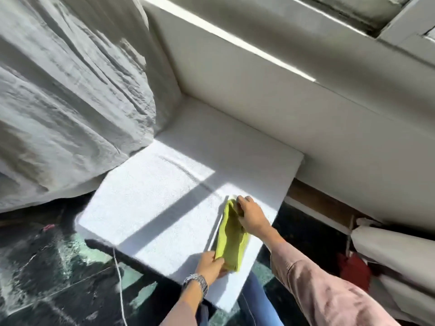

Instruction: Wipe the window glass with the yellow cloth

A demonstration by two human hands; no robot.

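Observation:
The yellow cloth (230,238) lies stretched out on a white ledge (164,203) in sunlight. My left hand (209,264), with a metal watch on its wrist, pinches the cloth's near end. My right hand (251,212) grips the cloth's far end, with a pink sleeve behind it. The window (348,12) shows only at the top right corner, above a white sill; its glass is hard to make out.
A grey-white curtain (66,90) hangs at the left, down to the ledge's edge. A white wall (294,95) rises behind the ledge. Below lies a dark green marble floor (47,267) with a thin white cord (120,285). Another pale fabric bundle (395,255) sits at the right.

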